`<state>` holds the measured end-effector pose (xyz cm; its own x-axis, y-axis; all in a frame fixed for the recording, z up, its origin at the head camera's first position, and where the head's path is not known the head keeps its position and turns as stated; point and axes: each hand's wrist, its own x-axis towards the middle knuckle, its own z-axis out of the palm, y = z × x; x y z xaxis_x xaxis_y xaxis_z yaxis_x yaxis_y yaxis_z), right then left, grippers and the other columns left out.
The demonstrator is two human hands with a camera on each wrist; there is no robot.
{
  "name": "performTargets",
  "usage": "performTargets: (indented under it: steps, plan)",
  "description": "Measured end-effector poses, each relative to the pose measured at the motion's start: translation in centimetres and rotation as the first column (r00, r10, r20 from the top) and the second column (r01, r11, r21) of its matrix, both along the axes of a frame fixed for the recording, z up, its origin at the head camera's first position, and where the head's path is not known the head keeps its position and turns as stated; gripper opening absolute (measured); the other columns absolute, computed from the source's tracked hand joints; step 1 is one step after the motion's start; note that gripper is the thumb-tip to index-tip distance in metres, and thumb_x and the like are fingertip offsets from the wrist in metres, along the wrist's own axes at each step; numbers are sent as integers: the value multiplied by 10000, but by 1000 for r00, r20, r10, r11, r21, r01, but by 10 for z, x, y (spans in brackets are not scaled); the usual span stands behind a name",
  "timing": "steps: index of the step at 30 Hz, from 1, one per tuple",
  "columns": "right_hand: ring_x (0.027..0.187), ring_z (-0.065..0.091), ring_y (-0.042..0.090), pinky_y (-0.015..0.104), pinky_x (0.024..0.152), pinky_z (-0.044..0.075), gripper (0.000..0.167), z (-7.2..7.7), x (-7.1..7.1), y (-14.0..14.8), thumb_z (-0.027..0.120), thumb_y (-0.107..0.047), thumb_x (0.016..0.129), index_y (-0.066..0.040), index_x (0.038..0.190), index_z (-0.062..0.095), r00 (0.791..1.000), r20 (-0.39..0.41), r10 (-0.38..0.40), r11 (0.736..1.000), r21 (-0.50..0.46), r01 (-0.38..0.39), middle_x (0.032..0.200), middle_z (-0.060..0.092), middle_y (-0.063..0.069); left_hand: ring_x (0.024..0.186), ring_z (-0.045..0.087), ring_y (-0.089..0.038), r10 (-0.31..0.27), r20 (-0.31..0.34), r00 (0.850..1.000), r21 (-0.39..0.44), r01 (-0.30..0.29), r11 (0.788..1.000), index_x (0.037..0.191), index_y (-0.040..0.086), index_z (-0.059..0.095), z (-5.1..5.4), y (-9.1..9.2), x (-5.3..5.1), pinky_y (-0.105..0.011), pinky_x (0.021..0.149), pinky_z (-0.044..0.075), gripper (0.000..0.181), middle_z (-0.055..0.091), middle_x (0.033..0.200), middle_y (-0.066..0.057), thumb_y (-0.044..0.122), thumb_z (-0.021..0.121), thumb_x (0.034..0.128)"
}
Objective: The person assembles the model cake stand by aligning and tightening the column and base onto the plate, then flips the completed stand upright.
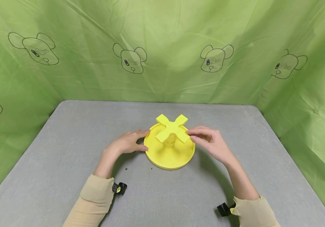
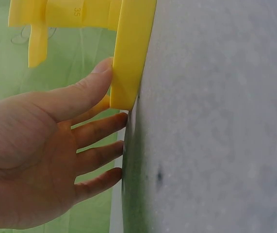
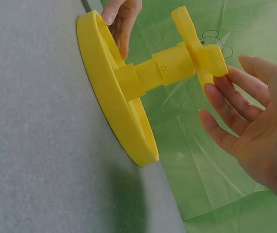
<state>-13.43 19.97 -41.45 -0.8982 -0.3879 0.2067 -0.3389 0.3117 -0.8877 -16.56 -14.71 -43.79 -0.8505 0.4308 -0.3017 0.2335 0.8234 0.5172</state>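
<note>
A yellow plastic stand has a round, shallow-rimmed base, an upright post and a cross-shaped top. Its base rests on the table. My left hand touches the left rim with thumb and index finger; in the left wrist view, the other fingers extend toward the tabletop, spread apart. At the cross's near right arm is my right hand. Its lightly bent fingertips touch that arm, while the thumb appears slightly apart from it in the right wrist view.
The grey table extends around the stand, with small dark specks near the left forearm. Green curtains printed with animal-head outlines hang behind and at both sides. A black wrist device is at the left sleeve, another at the right.
</note>
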Motion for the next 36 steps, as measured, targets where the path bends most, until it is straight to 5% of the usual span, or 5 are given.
performTargets:
  steps: [8,15,23,29,36]
  plan:
    - [1092,721,76,226,980,568,231,5,4,0,692,-160,988,-115,1203,763,998,37,43,997,57,-45,1156,785,55,1575,287,-375,-6,-5,1000,2,6,1000,1613,207,366,0,0,0,-623,1259,269,780,356,1674,-120,392,734,951]
    - [1218,657,187,180,962,561,355,-2,-2,0,682,-114,994,-68,1345,660,987,-49,-151,986,-74,147,1341,659,126,1577,282,-377,-3,2,1000,-2,3,1000,1617,217,359,0,1,-1,-624,1259,270,783,340,1680,-133,398,732,952]
    - [1583,298,272,94,1141,379,599,-9,-4,-7,539,-190,1079,-194,1632,309,998,54,28,999,-42,-26,1711,293,19,1576,279,-386,7,3,1000,-1,-7,1000,1614,216,366,0,0,1,-628,1259,266,780,341,1677,-139,395,735,950]
    - [1465,474,296,114,1102,441,499,-7,-3,-5,566,-172,1064,-131,1553,471,1000,20,-13,1000,-27,13,1614,444,76,1578,277,-382,3,4,1000,-5,-3,1000,1616,225,361,-1,1,0,-632,1258,264,782,339,1680,-129,404,732,951]
    - [1271,590,93,132,1037,485,361,-2,-3,1,609,-178,1045,-118,1398,652,999,-19,-44,999,26,45,1400,631,80,1580,276,-371,0,4,1000,-4,0,1000,1619,218,353,-2,0,-1,-625,1261,265,792,341,1683,-110,400,735,949]
